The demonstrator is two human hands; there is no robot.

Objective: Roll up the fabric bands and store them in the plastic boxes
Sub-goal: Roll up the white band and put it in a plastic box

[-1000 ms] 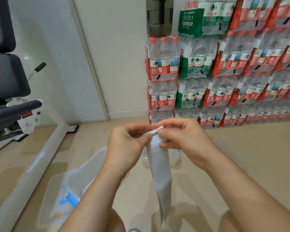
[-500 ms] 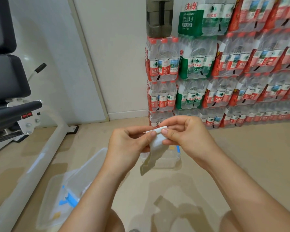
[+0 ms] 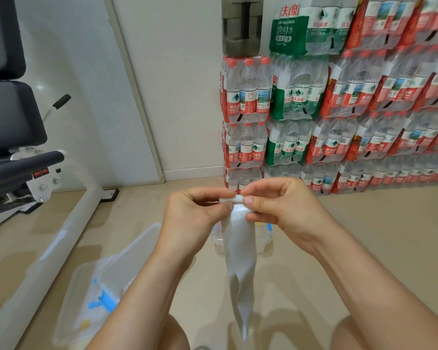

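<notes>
A white fabric band [image 3: 239, 258] hangs down from between my hands, its top end turned into a small roll at my fingertips. My left hand [image 3: 192, 215] pinches the roll's left side and my right hand [image 3: 283, 205] pinches its right side. Behind the band, on the floor, a small clear plastic box [image 3: 264, 242] with blue clips is partly hidden. A larger clear plastic box [image 3: 111, 279] with a blue latch lies on the floor at lower left, under my left forearm.
Stacked shrink-wrapped packs of water bottles [image 3: 339, 109] fill the wall on the right. A white exercise machine [image 3: 48, 223] with black pads stands on the left. My knees [image 3: 177, 334] show at the bottom edge over the beige floor.
The band's loose tail, which had swung up short half a second ago, hangs down long again. The rolled top end between my fingertips looks slightly thicker.
</notes>
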